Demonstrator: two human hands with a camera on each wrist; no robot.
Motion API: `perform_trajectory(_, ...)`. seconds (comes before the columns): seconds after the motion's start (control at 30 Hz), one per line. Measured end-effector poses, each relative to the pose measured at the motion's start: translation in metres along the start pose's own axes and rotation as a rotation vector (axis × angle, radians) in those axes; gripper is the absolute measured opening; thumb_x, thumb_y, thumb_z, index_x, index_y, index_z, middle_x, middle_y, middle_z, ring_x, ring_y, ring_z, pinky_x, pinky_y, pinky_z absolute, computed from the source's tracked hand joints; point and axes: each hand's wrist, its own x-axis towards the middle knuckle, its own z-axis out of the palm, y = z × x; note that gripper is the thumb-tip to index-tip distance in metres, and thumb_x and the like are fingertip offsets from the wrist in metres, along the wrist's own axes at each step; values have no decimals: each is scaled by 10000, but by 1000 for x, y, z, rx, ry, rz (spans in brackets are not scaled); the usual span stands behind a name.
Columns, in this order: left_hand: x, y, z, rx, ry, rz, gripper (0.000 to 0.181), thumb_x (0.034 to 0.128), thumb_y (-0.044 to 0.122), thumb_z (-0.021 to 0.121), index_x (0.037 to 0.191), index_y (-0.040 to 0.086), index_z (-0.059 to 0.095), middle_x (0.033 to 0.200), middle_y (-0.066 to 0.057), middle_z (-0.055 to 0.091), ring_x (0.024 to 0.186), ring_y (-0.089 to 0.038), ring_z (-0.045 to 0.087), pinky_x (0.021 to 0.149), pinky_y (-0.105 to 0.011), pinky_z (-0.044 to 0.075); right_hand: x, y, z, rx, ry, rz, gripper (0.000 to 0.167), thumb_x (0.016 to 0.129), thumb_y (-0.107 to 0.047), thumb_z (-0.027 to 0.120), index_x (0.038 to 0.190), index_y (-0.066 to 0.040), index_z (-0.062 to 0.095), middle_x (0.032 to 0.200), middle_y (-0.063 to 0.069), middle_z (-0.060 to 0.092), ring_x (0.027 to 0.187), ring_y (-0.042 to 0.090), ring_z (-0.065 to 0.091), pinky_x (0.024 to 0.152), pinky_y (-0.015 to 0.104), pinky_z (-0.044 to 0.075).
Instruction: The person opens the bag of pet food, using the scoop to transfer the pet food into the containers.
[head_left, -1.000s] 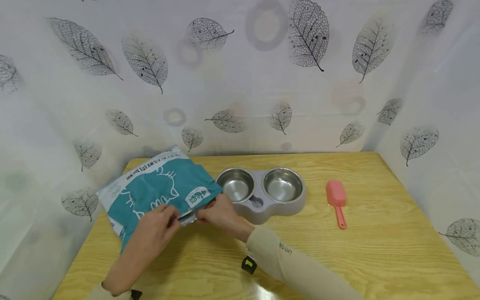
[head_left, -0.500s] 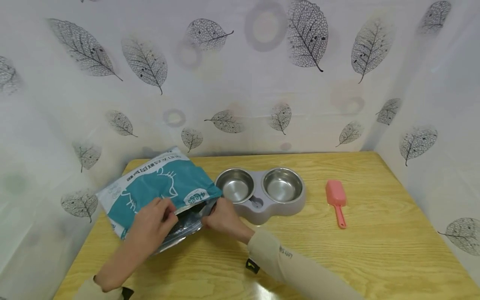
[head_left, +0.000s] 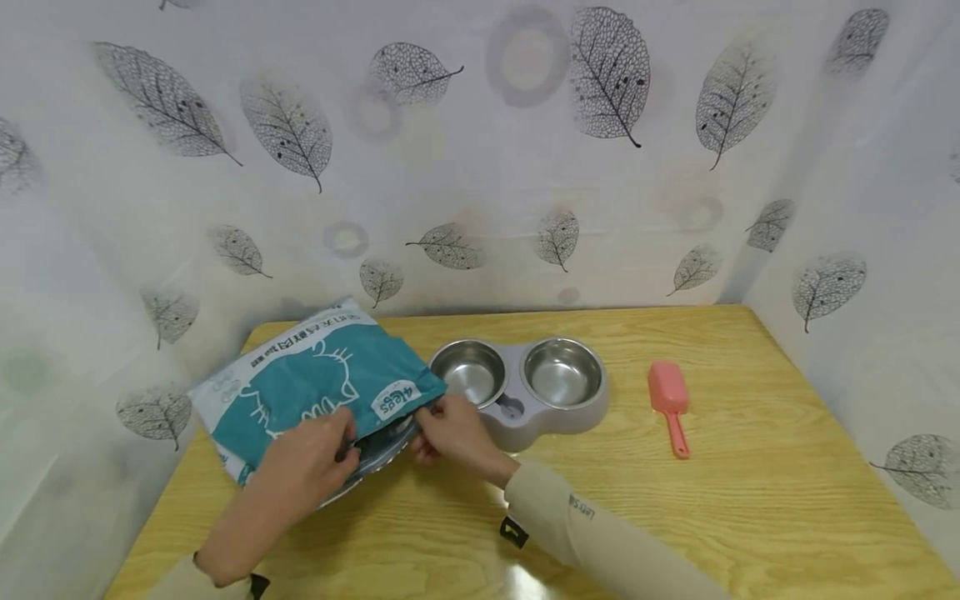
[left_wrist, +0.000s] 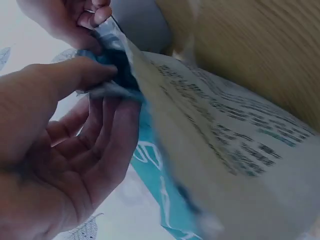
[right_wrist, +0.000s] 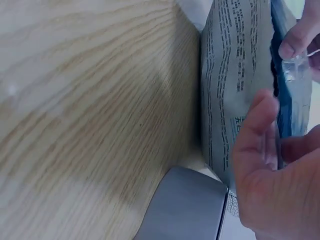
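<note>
A teal and white pet food bag (head_left: 300, 375) with a cat-face outline lies on the left of the table, its silvery mouth (head_left: 386, 446) gaping toward me. My left hand (head_left: 307, 458) pinches the teal panel's edge; in the left wrist view the thumb (left_wrist: 95, 71) is at the inner side and the fingers (left_wrist: 107, 145) are on the outside. At the mouth's right corner, my right hand (head_left: 457, 433) pinches the edge between thumb and fingers. The printed back panel (right_wrist: 235, 75) shows in the right wrist view. The bag's contents are hidden.
Right of the bag stands a grey double feeder (head_left: 517, 433) with two steel bowls, the left bowl (head_left: 471, 372) and the right bowl (head_left: 562, 373). A pink scoop (head_left: 669, 396) lies farther right on the wooden table (head_left: 750, 500). Leaf-patterned curtain (head_left: 480, 167) surrounds the back and sides.
The bag's mouth has opened from a narrow slit to a wide gap, with the silvery lower edge dropping toward me. My right hand has shifted slightly right; my left hand stays at the panel's edge.
</note>
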Motion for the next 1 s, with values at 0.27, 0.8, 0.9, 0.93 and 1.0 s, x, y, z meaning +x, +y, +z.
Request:
perform_trajectory(0.27, 0, -3, -13, -36, 121, 64, 269, 842, 39, 776, 823, 153, 534, 637, 60, 413, 547, -63, 375, 508, -223, 314, 1, 7, -5, -196, -68, -85, 315, 978, -65, 577, 686, 2, 673, 544, 67, 678, 411, 118, 629, 491, 370, 596)
perform_trajectory(0.8, 12, -21, -15, 116, 165, 16, 221, 843, 247, 830, 934, 154, 652, 872, -22, 592, 686, -163, 550, 490, -330, 443, 3, 12, -5, -461, -55, -225, 367, 912, -33, 599, 550, -44, 657, 456, 42, 633, 320, 16, 519, 364, 191, 440)
perform_trajectory(0.9, 14, -24, -16, 187, 208, 25, 412, 796, 309, 877, 1076, 94, 666, 1007, -135, 632, 814, -316, 630, 560, -465, 529, 4, 12, -4, -507, -39, -239, 378, 905, -44, 604, 530, -67, 644, 440, 20, 619, 315, 7, 510, 363, 186, 430)
perform_trajectory(0.93, 15, -26, -17, 206, 225, 25, 508, 777, 334, 889, 1143, 69, 658, 1079, -187, 635, 886, -379, 639, 608, -526, 545, 4, 12, -4, -531, -34, -242, 386, 905, -50, 604, 522, -81, 637, 430, 6, 611, 313, 2, 507, 363, 180, 420)
perform_trajectory(1.0, 18, -32, -21, 241, 239, 13, 734, 744, 399, 897, 1303, 25, 604, 1269, -285, 588, 1081, -499, 599, 743, -653, 537, 5, 13, -4, -600, -17, -258, 403, 902, -65, 616, 501, -113, 611, 406, -32, 574, 316, -12, 481, 373, 168, 394)
